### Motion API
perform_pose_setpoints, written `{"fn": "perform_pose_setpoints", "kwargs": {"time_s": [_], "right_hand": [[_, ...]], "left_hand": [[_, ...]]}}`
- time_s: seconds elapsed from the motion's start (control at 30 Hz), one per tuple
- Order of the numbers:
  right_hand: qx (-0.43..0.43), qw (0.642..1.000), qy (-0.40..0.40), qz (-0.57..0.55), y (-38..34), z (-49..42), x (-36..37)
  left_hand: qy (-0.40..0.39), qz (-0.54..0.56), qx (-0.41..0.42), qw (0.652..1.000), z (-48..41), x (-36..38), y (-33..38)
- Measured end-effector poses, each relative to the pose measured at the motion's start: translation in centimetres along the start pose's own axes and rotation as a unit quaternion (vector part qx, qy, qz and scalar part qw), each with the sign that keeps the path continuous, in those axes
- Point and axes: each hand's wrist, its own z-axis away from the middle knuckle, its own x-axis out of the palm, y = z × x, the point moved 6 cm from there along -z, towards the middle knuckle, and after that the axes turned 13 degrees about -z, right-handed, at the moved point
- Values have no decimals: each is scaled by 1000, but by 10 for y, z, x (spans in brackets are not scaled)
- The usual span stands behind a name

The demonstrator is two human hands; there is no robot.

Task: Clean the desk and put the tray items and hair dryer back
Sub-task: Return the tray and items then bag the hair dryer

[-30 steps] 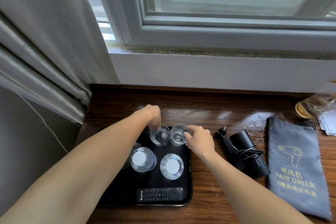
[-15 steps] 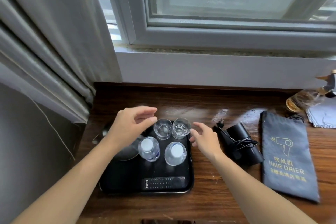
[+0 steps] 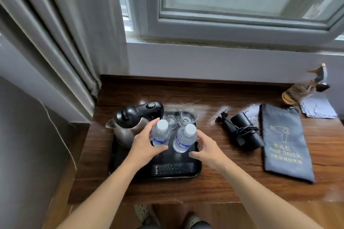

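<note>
Your left hand (image 3: 144, 144) wraps one water bottle (image 3: 161, 134) on the tray (image 3: 193, 173); your right hand (image 3: 205, 148), half open, seems just beside the other bottle (image 3: 184, 138). Full, smooth: grip mid-body.

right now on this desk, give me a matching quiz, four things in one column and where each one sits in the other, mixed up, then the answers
Things:
1. kettle
2. remote control
3. hair dryer
4. spray bottle

Places:
A. near edge of the black tray
B. far right corner of the desk, by the wall
C. left part of the tray
D. on the desk between the tray and the grey pouch

Pairs: 1-C, 2-A, 3-D, 4-B
</note>
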Motion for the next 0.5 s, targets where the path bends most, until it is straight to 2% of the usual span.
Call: {"fn": "perform_pose_setpoints", "kwargs": {"time_s": [0.27,0.4,0.5], "right_hand": [[-56,998,15,17,17,-28,15],[-111,994,-9,23,18,-37,13],[-117,993,-33,8,25,-41,7]], "left_hand": [[72,-52,-35,995,-19,34,-32],[76,-66,-20,995,-29,50,-35],[81,-79,10,994,-33,56,-37]]}}
